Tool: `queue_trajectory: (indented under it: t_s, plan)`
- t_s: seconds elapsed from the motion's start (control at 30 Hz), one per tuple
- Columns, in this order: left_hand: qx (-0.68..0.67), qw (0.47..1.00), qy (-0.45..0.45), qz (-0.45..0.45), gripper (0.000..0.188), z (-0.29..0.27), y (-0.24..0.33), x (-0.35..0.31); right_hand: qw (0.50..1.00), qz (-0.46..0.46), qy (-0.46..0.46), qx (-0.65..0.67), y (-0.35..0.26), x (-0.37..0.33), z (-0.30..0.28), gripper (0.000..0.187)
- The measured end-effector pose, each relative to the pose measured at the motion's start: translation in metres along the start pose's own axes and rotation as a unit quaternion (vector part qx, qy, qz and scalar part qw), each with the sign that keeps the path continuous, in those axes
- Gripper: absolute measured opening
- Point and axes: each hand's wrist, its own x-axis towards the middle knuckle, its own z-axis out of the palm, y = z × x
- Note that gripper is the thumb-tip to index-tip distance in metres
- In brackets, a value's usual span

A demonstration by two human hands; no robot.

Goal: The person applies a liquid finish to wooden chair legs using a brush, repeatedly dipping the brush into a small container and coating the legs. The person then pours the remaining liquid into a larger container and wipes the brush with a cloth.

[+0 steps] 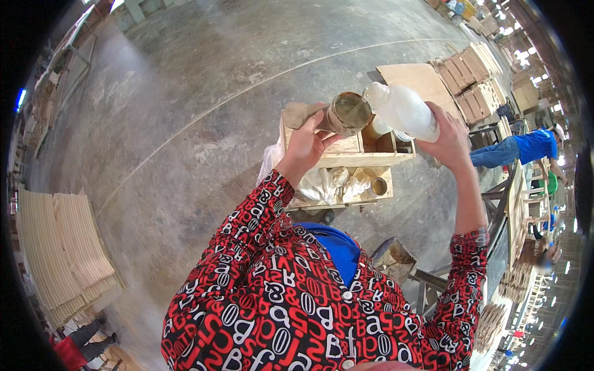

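My left hand (306, 141) is wrapped round a round, dirty-looking can (348, 114), its mouth tipped into sight. Dull brownish grey covers the can inside and out. In my right hand (447, 135) is a translucent white plastic bottle (405, 111), gripped near its base and leaning so its neck lies close to the can's rim. Whether liquid runs between them I cannot make out. Beneath both hands stands a wooden box cart (334, 162) with compartments on top. On its lower shelf are crumpled whitish plastic bags (325, 187) and another can (379, 185).
A plywood sheet (421, 85) and stacked wooden panels (470, 80) lie beyond the cart. Pale ribbed boards (65, 247) are piled at the left. A person in a blue shirt (537, 146) is beside a workbench at the right. A dirty open container (394, 258) sits near my right side.
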Motion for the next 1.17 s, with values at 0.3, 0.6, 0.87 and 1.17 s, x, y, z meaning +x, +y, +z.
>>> queue_trajectory:
  t_s: [0.3,0.6,0.87,1.17]
  plan:
    - [-0.010,1.000,-0.016,0.020,0.031,0.006,-0.014,0.002,0.982,0.078,-0.010,0.170,0.008,-0.019,0.040,0.075]
    - [0.029,0.995,0.016,0.098,0.045,0.014,-0.018,0.013,0.990,0.073,-0.028,0.116,0.025,-0.013,0.037,0.071]
    - [0.134,0.983,0.051,0.118,0.043,0.005,-0.029,0.027,0.996,-0.003,-0.084,0.013,0.030,0.005,0.054,0.070]
    - [0.210,0.969,0.058,0.115,0.042,-0.021,-0.060,0.054,0.990,-0.012,-0.122,0.068,0.065,0.010,0.107,0.069]
